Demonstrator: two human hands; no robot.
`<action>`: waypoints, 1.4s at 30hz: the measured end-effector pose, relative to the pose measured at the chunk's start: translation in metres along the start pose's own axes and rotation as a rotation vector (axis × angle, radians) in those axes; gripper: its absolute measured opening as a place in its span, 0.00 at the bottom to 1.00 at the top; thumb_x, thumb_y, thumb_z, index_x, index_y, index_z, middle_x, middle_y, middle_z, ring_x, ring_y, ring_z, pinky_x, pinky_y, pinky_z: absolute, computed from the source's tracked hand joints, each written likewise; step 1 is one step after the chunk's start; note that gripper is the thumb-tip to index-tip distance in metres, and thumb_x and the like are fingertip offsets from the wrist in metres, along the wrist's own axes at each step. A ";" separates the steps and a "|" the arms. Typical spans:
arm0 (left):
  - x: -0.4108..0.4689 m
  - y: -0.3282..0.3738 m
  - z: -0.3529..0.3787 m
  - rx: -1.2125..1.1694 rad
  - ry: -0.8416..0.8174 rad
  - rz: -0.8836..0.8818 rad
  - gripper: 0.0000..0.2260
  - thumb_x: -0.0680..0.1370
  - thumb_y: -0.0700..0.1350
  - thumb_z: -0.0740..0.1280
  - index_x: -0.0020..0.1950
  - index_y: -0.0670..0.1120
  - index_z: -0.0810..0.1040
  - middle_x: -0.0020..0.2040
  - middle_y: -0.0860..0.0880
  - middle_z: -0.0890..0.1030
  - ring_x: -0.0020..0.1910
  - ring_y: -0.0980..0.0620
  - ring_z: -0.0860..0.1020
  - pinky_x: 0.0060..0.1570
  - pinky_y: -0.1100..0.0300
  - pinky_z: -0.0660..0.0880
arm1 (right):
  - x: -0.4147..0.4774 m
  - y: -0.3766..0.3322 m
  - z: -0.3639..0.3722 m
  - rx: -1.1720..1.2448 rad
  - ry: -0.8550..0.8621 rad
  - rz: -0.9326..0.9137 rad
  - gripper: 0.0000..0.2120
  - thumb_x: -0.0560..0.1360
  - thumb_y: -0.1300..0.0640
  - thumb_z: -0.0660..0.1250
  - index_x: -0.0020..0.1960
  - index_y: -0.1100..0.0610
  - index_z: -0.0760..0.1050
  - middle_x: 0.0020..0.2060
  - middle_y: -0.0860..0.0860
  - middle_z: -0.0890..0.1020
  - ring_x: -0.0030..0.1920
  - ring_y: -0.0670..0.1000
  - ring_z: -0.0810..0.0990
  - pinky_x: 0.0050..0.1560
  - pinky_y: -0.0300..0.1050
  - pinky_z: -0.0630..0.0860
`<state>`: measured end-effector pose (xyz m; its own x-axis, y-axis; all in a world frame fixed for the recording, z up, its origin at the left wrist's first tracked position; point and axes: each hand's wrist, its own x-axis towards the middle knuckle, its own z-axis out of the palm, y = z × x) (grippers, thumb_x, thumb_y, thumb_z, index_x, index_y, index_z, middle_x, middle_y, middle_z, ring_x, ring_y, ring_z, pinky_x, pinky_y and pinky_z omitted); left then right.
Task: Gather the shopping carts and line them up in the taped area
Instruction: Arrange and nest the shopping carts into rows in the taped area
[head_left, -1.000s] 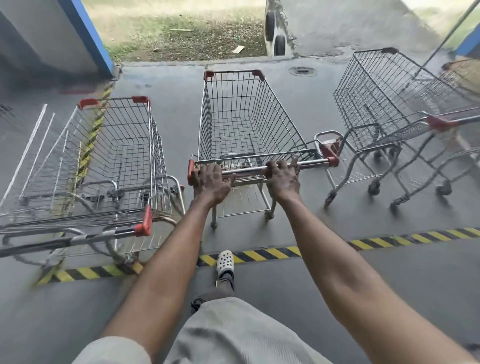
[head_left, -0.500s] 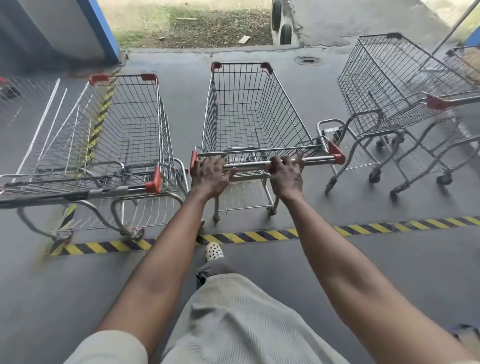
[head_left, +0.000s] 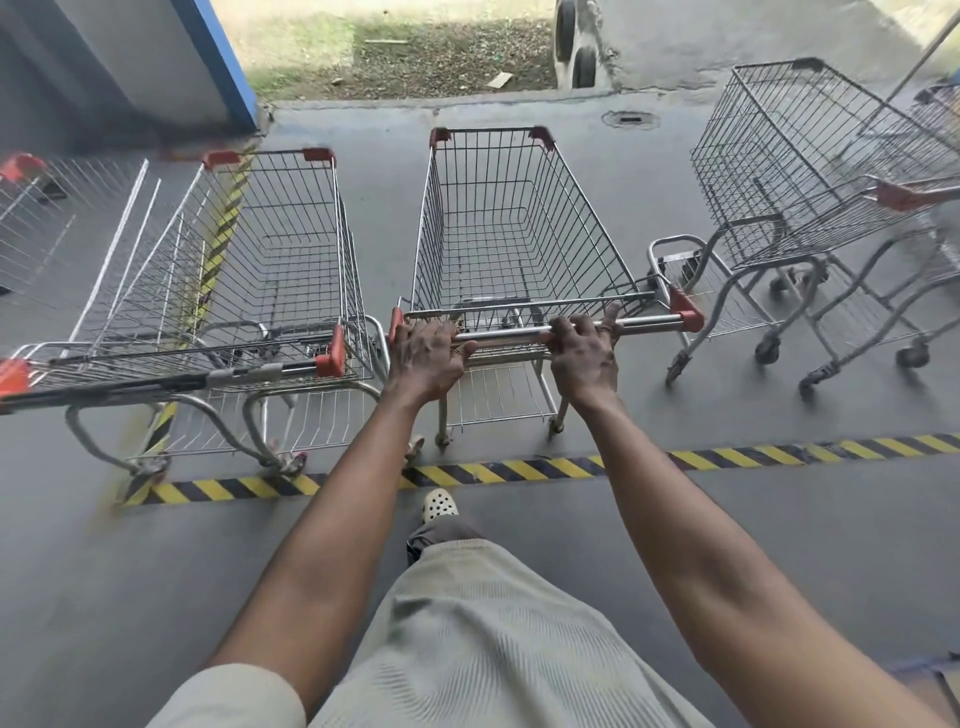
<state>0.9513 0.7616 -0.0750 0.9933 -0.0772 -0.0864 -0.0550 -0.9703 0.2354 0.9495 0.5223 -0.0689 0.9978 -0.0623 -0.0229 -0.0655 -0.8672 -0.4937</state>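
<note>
Middle cart (head_left: 519, 234) comes back toward striped floor tape (head_left: 519, 470); rear wheels now just ahead of tape. Its handle now nearly level with left cart (head_left: 291, 249) handle, earlier well ahead. Shoe (head_left: 439, 505) now behind tape, earlier on it.

Carts (head_left: 511, 223) bare shiny wire steel, handle (head_left: 524, 332) a polished metal tube with red plastic ends, floor (head_left: 727, 530) matt smooth grey, tape (head_left: 519, 470) scuffed, shorts (head_left: 483, 634) ribbed cloth.
</note>
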 end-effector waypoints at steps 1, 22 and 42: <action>-0.002 0.000 0.001 0.004 0.017 0.004 0.25 0.82 0.66 0.51 0.60 0.50 0.76 0.57 0.50 0.80 0.61 0.47 0.76 0.77 0.38 0.44 | -0.001 0.000 -0.001 0.006 0.003 -0.004 0.14 0.84 0.44 0.57 0.64 0.47 0.75 0.71 0.51 0.72 0.82 0.64 0.43 0.75 0.66 0.63; -0.031 -0.017 -0.001 0.042 0.174 0.048 0.19 0.82 0.63 0.57 0.55 0.50 0.78 0.49 0.50 0.83 0.51 0.48 0.78 0.75 0.40 0.53 | -0.024 -0.004 0.027 0.072 0.122 -0.074 0.13 0.84 0.46 0.60 0.64 0.49 0.76 0.68 0.53 0.75 0.80 0.69 0.43 0.77 0.69 0.57; -0.042 -0.038 -0.005 -0.029 0.178 0.008 0.13 0.81 0.57 0.63 0.57 0.49 0.77 0.55 0.48 0.81 0.54 0.48 0.73 0.57 0.52 0.57 | -0.030 -0.022 0.042 0.041 0.132 -0.074 0.12 0.84 0.47 0.61 0.65 0.48 0.76 0.67 0.52 0.76 0.81 0.68 0.45 0.79 0.60 0.41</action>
<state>0.9117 0.8030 -0.0757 0.9953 -0.0412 0.0877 -0.0630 -0.9627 0.2633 0.9210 0.5642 -0.0938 0.9897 -0.0654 0.1277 0.0115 -0.8508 -0.5253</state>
